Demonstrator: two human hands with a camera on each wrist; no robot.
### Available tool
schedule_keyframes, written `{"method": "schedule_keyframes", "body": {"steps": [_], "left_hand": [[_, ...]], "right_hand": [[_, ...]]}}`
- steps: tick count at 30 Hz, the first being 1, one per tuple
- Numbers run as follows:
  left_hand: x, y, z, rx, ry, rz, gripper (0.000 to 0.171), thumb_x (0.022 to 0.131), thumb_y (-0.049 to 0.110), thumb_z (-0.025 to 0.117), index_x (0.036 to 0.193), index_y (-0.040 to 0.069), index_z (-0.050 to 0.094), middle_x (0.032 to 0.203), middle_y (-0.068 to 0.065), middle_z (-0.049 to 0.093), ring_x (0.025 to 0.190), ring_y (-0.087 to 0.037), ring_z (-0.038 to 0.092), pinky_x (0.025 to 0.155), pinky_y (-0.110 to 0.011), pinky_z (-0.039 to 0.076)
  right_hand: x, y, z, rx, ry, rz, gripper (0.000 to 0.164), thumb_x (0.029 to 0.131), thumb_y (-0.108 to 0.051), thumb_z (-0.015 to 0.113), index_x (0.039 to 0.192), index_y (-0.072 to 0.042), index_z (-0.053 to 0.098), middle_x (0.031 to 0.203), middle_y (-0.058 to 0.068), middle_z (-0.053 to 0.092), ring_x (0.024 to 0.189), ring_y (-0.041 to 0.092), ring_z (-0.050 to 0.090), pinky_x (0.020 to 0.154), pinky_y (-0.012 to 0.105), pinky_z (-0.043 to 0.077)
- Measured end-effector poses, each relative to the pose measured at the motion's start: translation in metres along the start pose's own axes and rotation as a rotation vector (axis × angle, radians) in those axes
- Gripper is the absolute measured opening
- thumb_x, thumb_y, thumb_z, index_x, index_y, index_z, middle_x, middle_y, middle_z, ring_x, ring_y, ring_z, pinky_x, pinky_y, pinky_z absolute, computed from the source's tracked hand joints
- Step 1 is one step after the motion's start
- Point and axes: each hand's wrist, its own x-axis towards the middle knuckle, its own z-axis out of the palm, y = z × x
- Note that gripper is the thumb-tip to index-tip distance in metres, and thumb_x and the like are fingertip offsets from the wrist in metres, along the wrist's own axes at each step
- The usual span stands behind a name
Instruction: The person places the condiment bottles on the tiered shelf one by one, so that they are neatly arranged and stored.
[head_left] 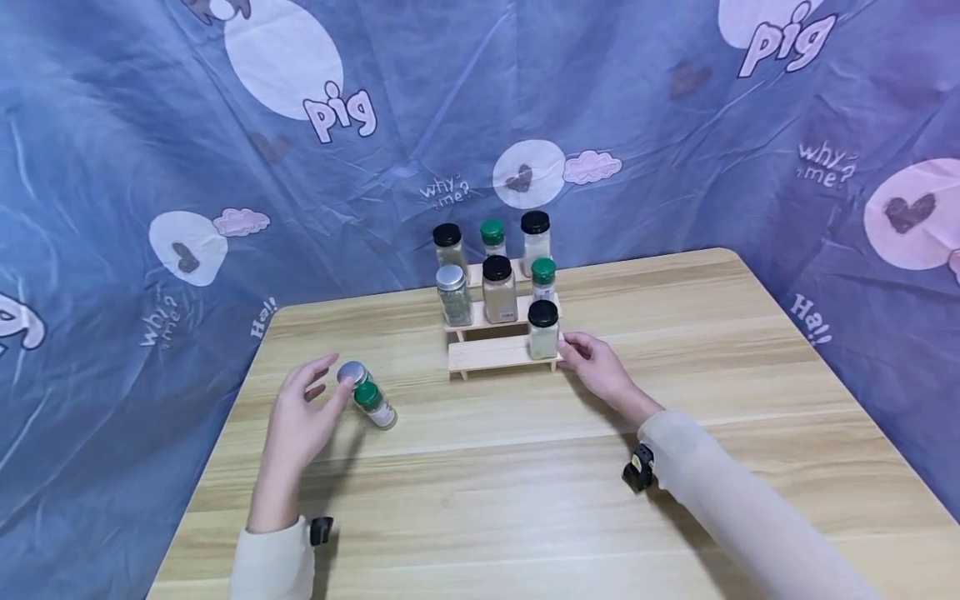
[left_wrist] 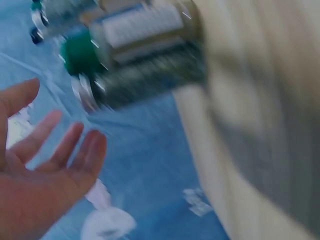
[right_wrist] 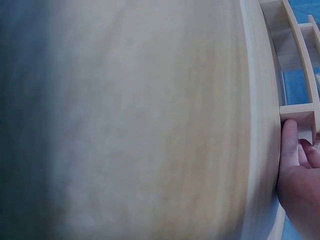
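A three-step wooden spice rack (head_left: 491, 353) stands towards the back of the table. My right hand (head_left: 600, 371) grips the right end of its lowest step; in the right wrist view, its fingers (right_wrist: 289, 145) are at the end support. Beside that hand, a black-lidded jar (head_left: 543, 333) sits at the step's right end. My left hand (head_left: 300, 412) is held up with fingers spread and nothing in them. Just right of it, a green-lidded jar (head_left: 377, 407) and a silver-lidded jar (head_left: 353, 374) of dark green flakes stand together on the table.
On the top step are two black-lidded jars and a green-lidded one (head_left: 492, 236). The middle step bears a silver-lidded jar (head_left: 453, 297), a black-lidded jar (head_left: 499, 292) and a green-lidded jar (head_left: 543, 279). A blue printed cloth (head_left: 405, 108) hangs behind the wooden table (head_left: 480, 500).
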Motion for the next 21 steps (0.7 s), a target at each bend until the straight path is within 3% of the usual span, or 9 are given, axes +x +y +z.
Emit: {"method": "schedule_keyframes", "body": {"steps": [6,12,21], "left_hand": [[0.001,-0.029,-0.005,-0.039,-0.144,-0.029,0.058,0.102,0.016,0.070,0.154,0.001,0.048,0.154,-0.026,0.051,0.142,-0.047,0.052,0.117,-0.057,0.052],[0.004,-0.041,0.006,-0.067,-0.247,-0.049,0.063,0.100,0.001,0.066,0.157,-0.005,0.039,0.151,-0.031,0.051,0.139,-0.048,0.055,0.117,-0.051,0.053],[0.004,-0.046,0.012,-0.051,-0.294,-0.091,0.057,0.102,0.002,0.064,0.154,-0.004,0.041,0.147,-0.032,0.054,0.138,-0.049,0.056,0.118,-0.052,0.052]], "right_hand": [[0.000,-0.001,0.002,0.017,0.004,0.002,0.049,0.113,-0.028,0.050,0.147,0.007,0.051,0.138,0.030,0.061,0.121,0.041,0.069,0.108,0.034,0.062],[-0.002,-0.001,0.001,0.009,0.015,-0.009,0.048,0.112,-0.027,0.051,0.145,0.008,0.053,0.135,0.030,0.063,0.118,0.041,0.071,0.107,0.037,0.063],[-0.001,0.001,0.004,0.005,0.028,-0.015,0.050,0.112,-0.028,0.051,0.145,0.009,0.052,0.132,0.030,0.064,0.114,0.039,0.073,0.107,0.038,0.063]]}}
